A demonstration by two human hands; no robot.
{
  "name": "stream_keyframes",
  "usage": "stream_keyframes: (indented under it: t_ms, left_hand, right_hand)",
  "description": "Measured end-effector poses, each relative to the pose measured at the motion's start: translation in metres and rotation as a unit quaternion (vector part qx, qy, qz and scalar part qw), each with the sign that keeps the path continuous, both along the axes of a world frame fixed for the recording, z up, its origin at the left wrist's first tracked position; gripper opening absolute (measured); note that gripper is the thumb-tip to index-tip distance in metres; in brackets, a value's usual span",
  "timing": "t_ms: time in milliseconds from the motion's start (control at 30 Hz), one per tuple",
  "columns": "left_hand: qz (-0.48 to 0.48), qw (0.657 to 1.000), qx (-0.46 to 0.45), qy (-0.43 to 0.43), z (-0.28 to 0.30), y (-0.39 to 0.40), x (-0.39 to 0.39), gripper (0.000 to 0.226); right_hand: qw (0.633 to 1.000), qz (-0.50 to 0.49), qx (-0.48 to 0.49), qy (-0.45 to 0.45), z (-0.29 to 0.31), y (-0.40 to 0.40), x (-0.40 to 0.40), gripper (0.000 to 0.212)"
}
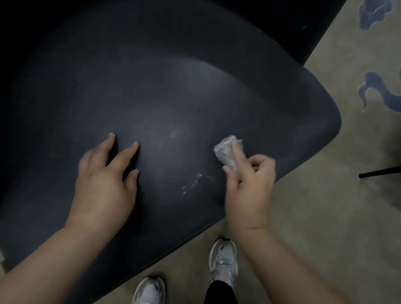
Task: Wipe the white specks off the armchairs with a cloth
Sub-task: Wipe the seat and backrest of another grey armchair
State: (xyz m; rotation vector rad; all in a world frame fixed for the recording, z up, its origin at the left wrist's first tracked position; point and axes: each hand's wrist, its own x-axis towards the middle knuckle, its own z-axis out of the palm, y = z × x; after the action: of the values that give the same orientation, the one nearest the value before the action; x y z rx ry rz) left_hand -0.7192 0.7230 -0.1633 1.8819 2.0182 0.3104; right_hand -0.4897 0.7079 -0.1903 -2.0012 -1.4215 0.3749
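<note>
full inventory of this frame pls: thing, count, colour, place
armchair: 1, dark grey, fills left and centre.
white specks: one cluster, on the seat near its front edge, between the hands.
cloth: 1, white, wadded, on the seat at right.
carpet: 1, beige with blue cloud motifs, right and bottom.
thin legs: 2, black, right edge; what they belong to is out of frame.
shoes: 2, silver-white, bottom centre.
left hand: fingers spread, resting on the seat.
right hand: holds the cloth.

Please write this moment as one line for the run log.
left hand: flat on armchair seat | right hand: holds cloth on seat | white specks: remain, beside cloth
</note>
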Motion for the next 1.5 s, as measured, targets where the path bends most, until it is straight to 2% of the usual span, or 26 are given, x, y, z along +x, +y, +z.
stream_keyframes:
  t_ms: [33,100,167,200,267,333,400,467,500,600,667,733,800,867,967,1033,1100,1200,1333,1433,1500]
  left_hand:
    - [0.01,1.0,0.005,-0.005,0.001,-0.004,0.0,0.047]
    - [0.025,1.0,0.005,-0.01,0.002,-0.012,0.001,0.046]
    - [0.029,0.999,0.0,-0.017,0.004,-0.017,-0.002,0.045]
    - [0.034,0.999,-0.003,-0.023,0.005,-0.018,-0.004,0.045]
    - [0.049,0.998,-0.005,-0.035,0.008,-0.018,-0.013,0.043]
    - [0.065,0.997,-0.003,-0.045,0.008,-0.018,-0.024,0.042]
    - [0.071,0.996,-0.001,-0.053,0.009,-0.017,-0.03,0.042]
    - [0.067,0.996,0.002,-0.057,0.008,-0.016,-0.03,0.042]
    - [0.066,0.996,0.003,-0.06,0.008,-0.016,-0.03,0.042]
    - [0.071,0.995,0.003,-0.072,0.007,-0.017,-0.031,0.041]
    - [0.073,0.994,0.004,-0.076,0.008,-0.017,-0.033,0.04]
    - [0.071,0.994,0.002,-0.079,0.008,-0.017,-0.034,0.04]
    - [0.068,0.994,0.006,-0.082,0.007,-0.016,-0.033,0.039]
    - [0.064,0.994,0.005,-0.084,0.007,-0.012,-0.028,0.039]
    - [0.056,0.995,0.004,-0.08,0.009,0.002,-0.016,0.04]
    - [0.045,0.996,0.013,-0.073,0.01,0.018,-0.011,0.039]
    - [0.042,0.997,0.023,-0.062,0.01,0.039,-0.007,0.039]
    - [0.049,0.996,0.033,-0.064,0.008,0.085,0.006,0.043]
    - [0.07,0.995,0.035,-0.062,-0.004,0.153,0.031,0.056]
    - [0.079,0.996,0.018,0.029,-0.028,0.183,0.049,0.062]
    - [0.081,0.994,0.043,0.063,-0.04,0.184,0.053,0.062]
  right_hand:
    - [0.999,-0.015,-0.015,0.034,-0.002,-0.007,-0.024,0.039]
    - [0.995,0.051,-0.03,0.084,0.001,-0.026,-0.072,0.03]
    - [0.985,0.169,-0.013,0.039,0.005,-0.035,-0.092,0.042]
    - [0.981,0.193,-0.008,0.022,0.005,-0.029,-0.083,0.04]
    - [0.989,0.149,-0.013,-0.005,0.005,-0.011,-0.053,0.029]
    - [0.999,0.033,-0.017,-0.027,0.006,0.006,-0.026,0.034]
    - [0.999,-0.029,-0.013,-0.023,0.006,0.005,-0.03,0.039]
    - [0.999,0.011,-0.038,0.024,0.004,-0.014,-0.069,0.031]
    - [0.996,0.055,-0.056,0.044,0.003,-0.027,-0.094,0.036]
    - [0.977,0.204,-0.064,-0.021,-0.001,-0.051,-0.128,0.055]
    - [0.979,0.2,-0.023,-0.029,0.0,-0.034,-0.107,0.049]
    - [0.992,0.124,-0.024,-0.013,0.002,-0.004,-0.072,0.029]
    - [0.997,0.061,0.006,-0.05,0.004,0.014,-0.052,0.042]
    - [0.998,0.045,0.011,-0.034,0.006,0.007,-0.068,0.049]
    - [0.978,0.206,0.001,-0.039,0.01,-0.012,-0.095,0.048]
    - [0.965,0.255,-0.007,-0.053,0.012,0.011,-0.072,0.043]
    - [0.977,0.203,0.0,-0.063,0.013,0.048,-0.036,0.041]
    - [0.994,0.092,-0.005,-0.055,0.016,0.103,0.004,0.049]
    - [0.995,0.079,0.012,-0.063,0.013,0.141,0.018,0.05]
    - [0.997,0.061,0.012,-0.05,0.009,0.178,0.034,0.05]
    - [0.997,0.058,0.017,-0.056,0.008,0.197,0.042,0.049]
